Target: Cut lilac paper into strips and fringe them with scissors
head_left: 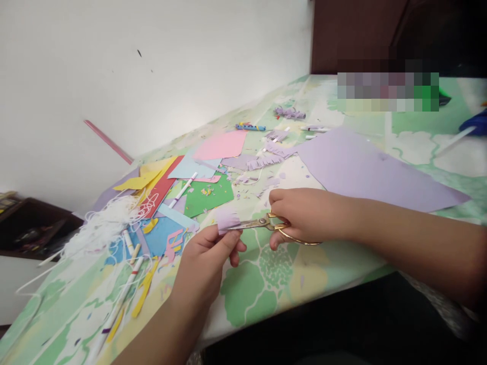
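Observation:
Between the thumb and fingers of my left hand (211, 253) is a small piece of light purple paper (228, 219), its upper part standing above the fingertips. My right hand (300, 215) is closed around the gold handles of a pair of scissors (262, 222). The blades point left and lie against the purple paper, just above my left thumb. Whether the blades are fully closed I cannot tell. Behind my right hand a large sheet of light purple paper (365, 167) lies on the table, and fringed purple strips (266, 161) rest to its left.
A patterned green and white tablecloth (251, 294) covers the table. At the left are a heap of white string (106, 223), blue paper (162, 235), green paper (209, 195), pink paper (220, 145) and several markers (182, 190). Decorated rolls, one blue (251, 127) and one purple (291, 112), lie farther back.

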`<action>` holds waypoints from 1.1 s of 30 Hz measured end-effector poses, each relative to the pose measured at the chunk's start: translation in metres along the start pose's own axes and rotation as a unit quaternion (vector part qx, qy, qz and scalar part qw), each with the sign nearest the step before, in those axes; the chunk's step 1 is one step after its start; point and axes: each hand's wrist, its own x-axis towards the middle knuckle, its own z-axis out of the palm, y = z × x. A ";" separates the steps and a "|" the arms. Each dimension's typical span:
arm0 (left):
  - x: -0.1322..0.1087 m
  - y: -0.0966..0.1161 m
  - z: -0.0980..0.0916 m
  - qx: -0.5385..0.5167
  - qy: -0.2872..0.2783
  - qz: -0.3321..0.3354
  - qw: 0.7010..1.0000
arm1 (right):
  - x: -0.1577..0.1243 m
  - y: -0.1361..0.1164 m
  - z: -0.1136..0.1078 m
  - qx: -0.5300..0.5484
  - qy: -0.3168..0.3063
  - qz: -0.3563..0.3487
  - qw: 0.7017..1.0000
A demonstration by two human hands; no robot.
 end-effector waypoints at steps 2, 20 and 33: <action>0.001 -0.002 -0.001 -0.011 -0.013 0.003 1.000 | 0.000 0.000 0.001 0.002 0.007 0.002 1.000; 0.001 -0.003 -0.002 0.043 0.034 -0.002 0.998 | -0.003 0.003 0.002 0.037 -0.003 -0.007 0.999; -0.002 0.008 0.002 0.147 0.047 0.016 0.988 | -0.001 0.003 0.003 0.033 -0.016 -0.018 0.999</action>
